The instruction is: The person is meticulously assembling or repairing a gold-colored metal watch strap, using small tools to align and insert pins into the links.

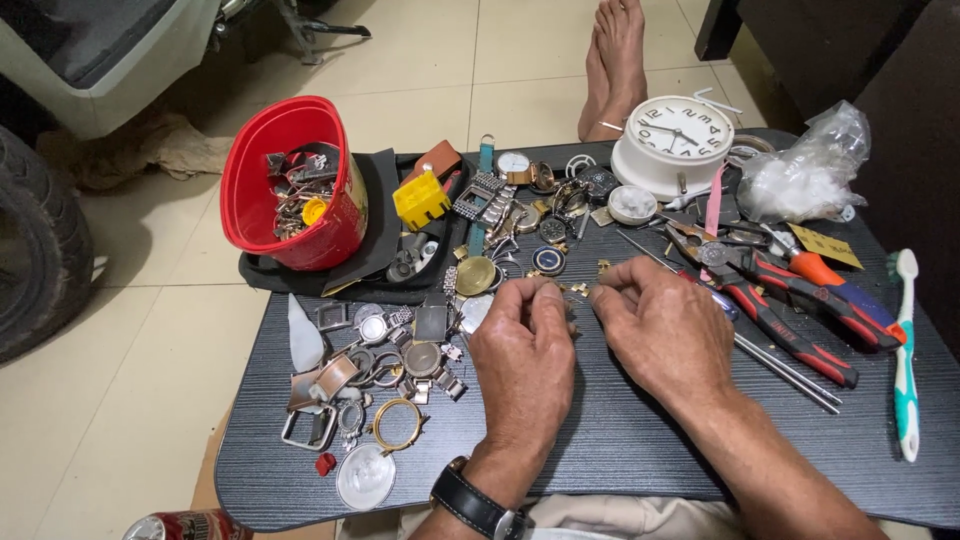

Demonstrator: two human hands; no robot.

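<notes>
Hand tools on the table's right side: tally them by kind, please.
Red-handled pliers: 2
Orange-handled screwdriver: 1
Toothbrush: 1
Thin metal rods: 2
Total: 6

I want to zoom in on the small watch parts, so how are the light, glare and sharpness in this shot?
Head view: even, soft light, with only faint shadows under the left hand and right hand; mild glare on the floor tiles and the round watch glass; centre sharp, though tiny parts between the fingers are too small to make out; wide-lens bending at the edges.
</notes>
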